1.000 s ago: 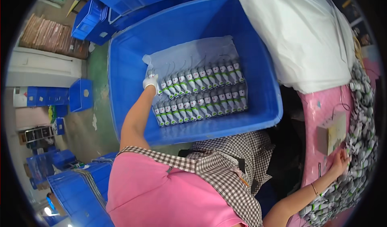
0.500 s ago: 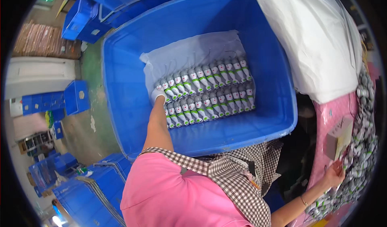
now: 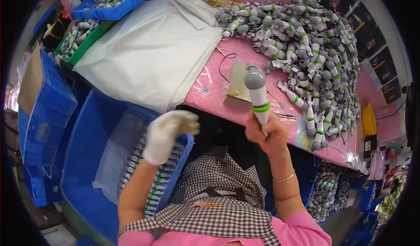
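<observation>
My right hand [image 3: 270, 132] is closed around the lower end of a microphone-shaped piece [image 3: 261, 101]. The piece has a grey ball head, a white body and a green ring, and it is held upright above the table's front edge. My left hand [image 3: 168, 132], in a white glove, is raised over the near corner of a large blue bin [image 3: 85, 158]. Its fingers are loosely bent and slightly blurred, with nothing visible in them. Rows of similar pieces [image 3: 155, 189] lie in the bin, partly hidden by my left forearm.
A big pile of the same pieces [image 3: 315, 49] covers the right of the pink table [image 3: 205, 86]. A small box [image 3: 238, 86] and tweezers [image 3: 286, 115] lie near it. White sheeting [image 3: 148, 49] drapes the table's left. Blue tray [image 3: 118, 10] and green tray [image 3: 89, 42] hold more pieces.
The view has swung right toward the table. My left hand has come out of the bin. My right hand, earlier by the pile, now holds a microphone-shaped piece up in front of me.
</observation>
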{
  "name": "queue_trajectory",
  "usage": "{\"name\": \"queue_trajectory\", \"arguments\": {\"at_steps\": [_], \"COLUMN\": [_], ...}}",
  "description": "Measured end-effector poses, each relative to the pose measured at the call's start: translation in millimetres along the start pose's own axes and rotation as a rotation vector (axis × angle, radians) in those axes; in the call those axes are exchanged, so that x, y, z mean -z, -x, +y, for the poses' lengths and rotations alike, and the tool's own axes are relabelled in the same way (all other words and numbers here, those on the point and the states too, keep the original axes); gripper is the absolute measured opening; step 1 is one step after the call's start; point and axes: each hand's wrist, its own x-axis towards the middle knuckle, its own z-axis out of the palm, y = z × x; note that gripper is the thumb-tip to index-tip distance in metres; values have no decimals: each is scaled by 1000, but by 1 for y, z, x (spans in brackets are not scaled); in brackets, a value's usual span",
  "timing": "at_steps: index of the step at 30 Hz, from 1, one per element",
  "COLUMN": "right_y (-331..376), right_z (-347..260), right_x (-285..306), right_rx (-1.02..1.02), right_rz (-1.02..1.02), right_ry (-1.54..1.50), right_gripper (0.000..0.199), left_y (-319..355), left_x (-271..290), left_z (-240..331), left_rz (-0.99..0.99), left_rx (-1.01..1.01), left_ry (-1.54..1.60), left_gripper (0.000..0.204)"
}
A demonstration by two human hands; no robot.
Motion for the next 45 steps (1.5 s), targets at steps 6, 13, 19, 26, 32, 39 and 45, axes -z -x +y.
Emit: {"name": "queue_trajectory", "arguments": {"at_steps": [6,13,19,26,32,39,45], "right_y": [19,31,26,27,27,32,-6], "right_z": [19,35,65,22,23,-6,4], "right_x": [-24,1,-1,4,0,21,48], "right_rx": [-412,-262,91,283,556,17,-109], "right_rz": [-519,21,-137,-284,-147,58,476], "right_ry": [-1251,-1081,-1093,23,647,436,-370], "right_gripper": [47,44,38,48,51,26,36], "left_y": [-74,-91,-82,-72,-64,-61,-39], "left_x": [-102,-110,-119,-107,-115,-99,-102], "left_z": [-21,-35,-38,-31,-23,-36,-53], "left_rz": [-323,225,147,11,-12,56,-32], "left_rx": [240,86,119,379,455,461,518], "left_ry": [729,406,387,642,655,474,159], "left_gripper": [38,34,41,46,53,61,71]}}
